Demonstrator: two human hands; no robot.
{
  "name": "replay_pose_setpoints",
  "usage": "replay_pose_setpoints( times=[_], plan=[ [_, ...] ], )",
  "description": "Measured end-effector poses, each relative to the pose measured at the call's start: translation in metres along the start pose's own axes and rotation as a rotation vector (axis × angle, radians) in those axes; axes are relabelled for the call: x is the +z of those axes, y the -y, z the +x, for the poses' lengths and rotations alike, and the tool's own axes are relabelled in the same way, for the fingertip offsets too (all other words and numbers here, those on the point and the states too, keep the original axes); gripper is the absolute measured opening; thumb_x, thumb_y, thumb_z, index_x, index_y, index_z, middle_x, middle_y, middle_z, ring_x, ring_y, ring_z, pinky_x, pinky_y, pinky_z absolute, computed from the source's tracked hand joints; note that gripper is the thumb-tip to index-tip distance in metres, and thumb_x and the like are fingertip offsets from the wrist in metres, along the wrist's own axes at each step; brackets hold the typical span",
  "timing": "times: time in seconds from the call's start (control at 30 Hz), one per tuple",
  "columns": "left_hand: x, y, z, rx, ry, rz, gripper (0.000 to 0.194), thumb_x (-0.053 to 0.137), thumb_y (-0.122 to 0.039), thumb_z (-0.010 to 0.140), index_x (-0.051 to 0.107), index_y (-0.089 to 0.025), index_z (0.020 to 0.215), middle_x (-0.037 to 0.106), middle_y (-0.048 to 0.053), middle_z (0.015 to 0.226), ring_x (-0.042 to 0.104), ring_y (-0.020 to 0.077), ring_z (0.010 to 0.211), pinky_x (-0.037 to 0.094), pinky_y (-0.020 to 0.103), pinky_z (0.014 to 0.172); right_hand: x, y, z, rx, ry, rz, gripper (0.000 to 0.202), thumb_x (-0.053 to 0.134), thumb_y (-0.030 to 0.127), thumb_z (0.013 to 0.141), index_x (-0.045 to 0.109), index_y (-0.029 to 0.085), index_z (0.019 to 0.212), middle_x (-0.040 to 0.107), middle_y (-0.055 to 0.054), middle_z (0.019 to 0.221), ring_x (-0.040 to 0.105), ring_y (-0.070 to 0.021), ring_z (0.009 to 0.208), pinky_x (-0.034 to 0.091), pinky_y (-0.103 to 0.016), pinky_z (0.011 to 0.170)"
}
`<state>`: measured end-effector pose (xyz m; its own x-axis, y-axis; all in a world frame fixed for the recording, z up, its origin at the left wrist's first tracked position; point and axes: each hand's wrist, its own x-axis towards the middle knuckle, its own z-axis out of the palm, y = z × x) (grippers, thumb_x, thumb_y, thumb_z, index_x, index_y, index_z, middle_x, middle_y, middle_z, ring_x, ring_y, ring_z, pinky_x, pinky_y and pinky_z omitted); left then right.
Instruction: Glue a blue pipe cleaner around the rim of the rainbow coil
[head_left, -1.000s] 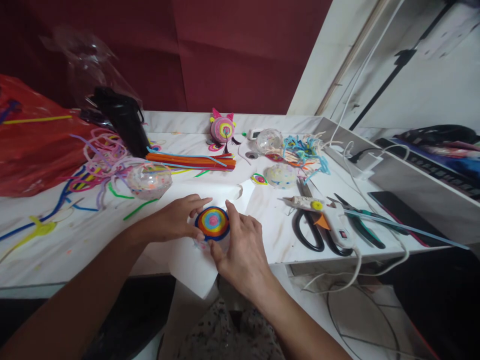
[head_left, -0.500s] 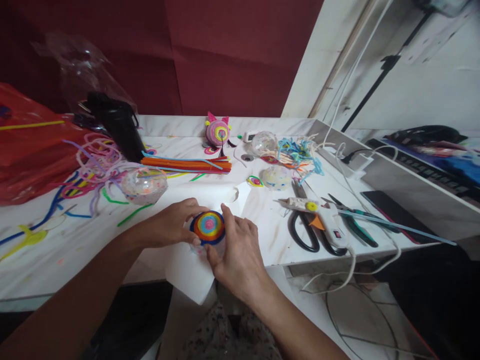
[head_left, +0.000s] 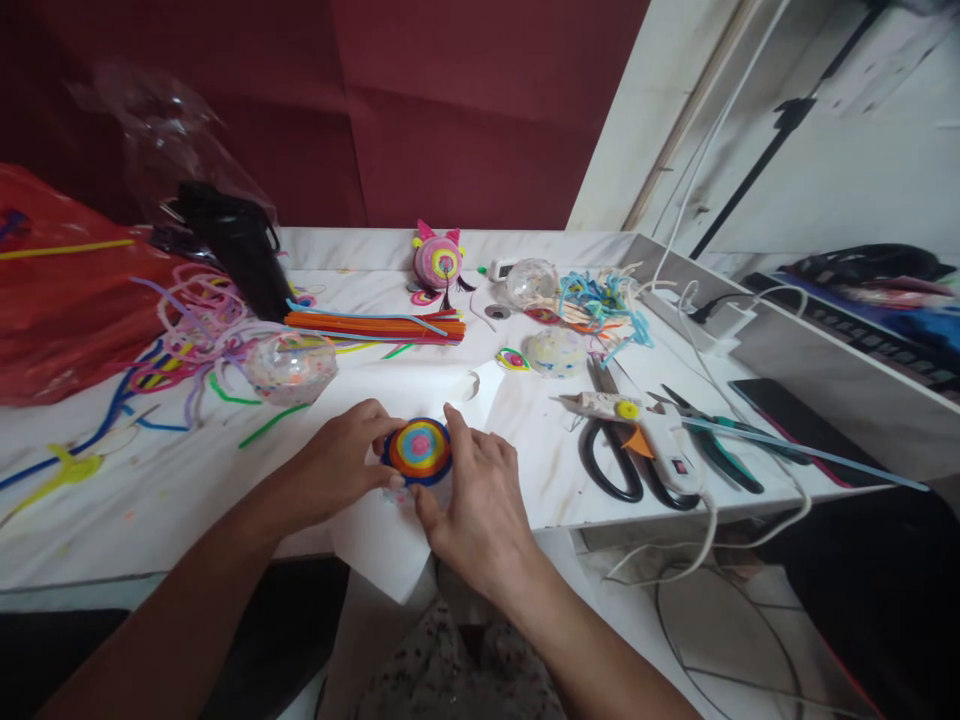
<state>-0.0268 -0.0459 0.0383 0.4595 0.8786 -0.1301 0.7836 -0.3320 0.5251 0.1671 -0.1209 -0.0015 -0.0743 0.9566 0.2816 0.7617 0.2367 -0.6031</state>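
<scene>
A round disc of coiled pipe cleaners (head_left: 418,450), ringed pink, light blue, yellow, orange and dark blue, sits in front of me. Beneath it shows part of a clear, speckled plastic piece, mostly hidden. My left hand (head_left: 341,460) closes on the disc's left edge between thumb and fingers. From the other side, my right hand (head_left: 480,490) grips the rim, index finger at the top and thumb at the bottom. White paper (head_left: 386,550) lies under both hands and hangs over the table edge.
Scissors (head_left: 611,465), a glue gun (head_left: 660,440) and pliers (head_left: 716,445) lie on the right. Orange pipe cleaners (head_left: 375,326), a clear half-ball (head_left: 291,368) and a pink cat-eared ball (head_left: 438,260) are farther back. A black bottle (head_left: 236,250) leans beside a red bag (head_left: 67,300).
Both hands stay on the disc in almost the same grip. The whole view has shifted slightly, with the things on the table appearing a little farther right.
</scene>
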Motion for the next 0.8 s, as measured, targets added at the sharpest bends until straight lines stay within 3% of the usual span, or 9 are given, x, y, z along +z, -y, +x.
replay_pose_setpoints(
  times=[0.33,0.63,0.8],
  plan=[
    [0.01,0.003,-0.01,-0.019,-0.103,-0.026,0.045,0.076,-0.035,0.077,0.084,-0.027,0.121,0.065,0.001,0.099,0.06,0.0248,0.089,0.052,0.039,0.086,-0.001,0.0,0.0,0.0,0.001,-0.013,0.079,0.073,0.028,0.089,0.054,0.007,0.163,0.081,-0.026,0.138,0.071,-0.0429,0.134,0.047,-0.068,0.12],
    [0.022,0.009,-0.015,-0.048,-0.166,-0.129,0.054,0.077,-0.038,0.079,0.084,-0.026,0.131,0.062,0.002,0.098,0.059,0.0243,0.088,0.054,0.039,0.086,-0.014,0.001,0.006,0.005,0.101,-0.041,0.057,0.076,0.032,0.093,0.071,0.007,0.144,0.081,-0.023,0.142,0.07,-0.0449,0.138,0.047,-0.066,0.123],
    [0.032,0.013,-0.018,-0.047,-0.225,-0.186,0.051,0.078,-0.042,0.081,0.084,-0.026,0.13,0.06,0.0,0.094,0.06,0.0236,0.085,0.055,0.04,0.084,-0.011,-0.003,0.005,-0.017,0.072,-0.047,0.055,0.076,0.034,0.092,0.072,0.011,0.142,0.081,-0.023,0.144,0.071,-0.0431,0.139,0.048,-0.065,0.122]
  ],
)
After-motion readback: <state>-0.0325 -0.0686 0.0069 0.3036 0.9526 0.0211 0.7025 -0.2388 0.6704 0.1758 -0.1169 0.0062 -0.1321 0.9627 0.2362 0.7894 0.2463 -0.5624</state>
